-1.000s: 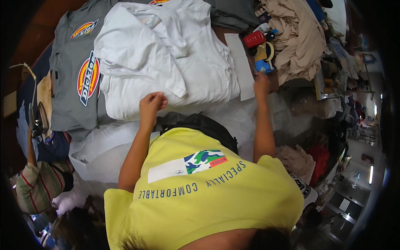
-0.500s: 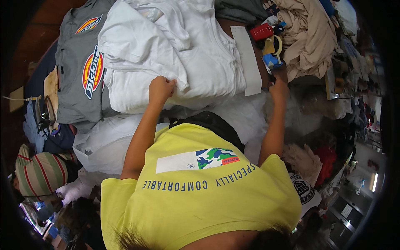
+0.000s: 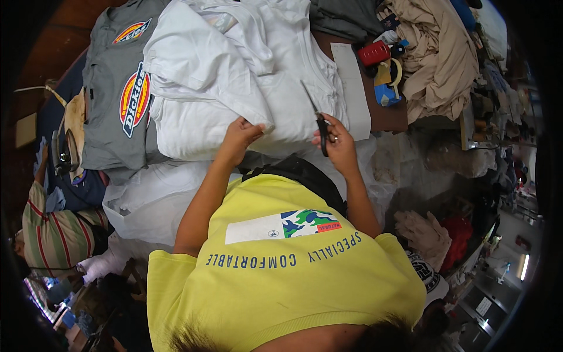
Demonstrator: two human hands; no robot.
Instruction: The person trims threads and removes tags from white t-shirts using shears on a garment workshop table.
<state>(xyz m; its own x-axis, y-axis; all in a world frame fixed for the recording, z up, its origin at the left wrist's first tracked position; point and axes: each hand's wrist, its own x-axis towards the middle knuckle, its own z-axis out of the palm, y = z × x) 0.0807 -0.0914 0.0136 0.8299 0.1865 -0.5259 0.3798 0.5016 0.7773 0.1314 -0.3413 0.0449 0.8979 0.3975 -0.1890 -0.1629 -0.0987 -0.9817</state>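
Note:
My left hand [image 3: 239, 139] pinches the lower corner of a loose white shirt [image 3: 202, 64] between thumb and fingers. That shirt lies rumpled on a thick stack of white garments [image 3: 187, 132]. To the right, my right hand [image 3: 339, 145] grips the black handles of a pair of scissors [image 3: 321, 127], with a ring on one finger. The thin blades point away from me over the right part of the stack, apart from the pinched corner. Whether the blades are parted, I cannot tell.
Grey printed T-shirts [image 3: 111, 100] lie left of the stack. On the right are a paper strip [image 3: 355, 88], a red object [image 3: 373, 53], a tape dispenser [image 3: 387, 94] and heaped beige cloth [image 3: 443, 64]. White plastic [image 3: 155, 193] hangs below the edge. A person in stripes [image 3: 56, 234] is at far left.
My right hand has come left from beside the tape dispenser to the white stack, bringing the scissors. My left hand still pinches the shirt, its fingers now turned more toward the corner.

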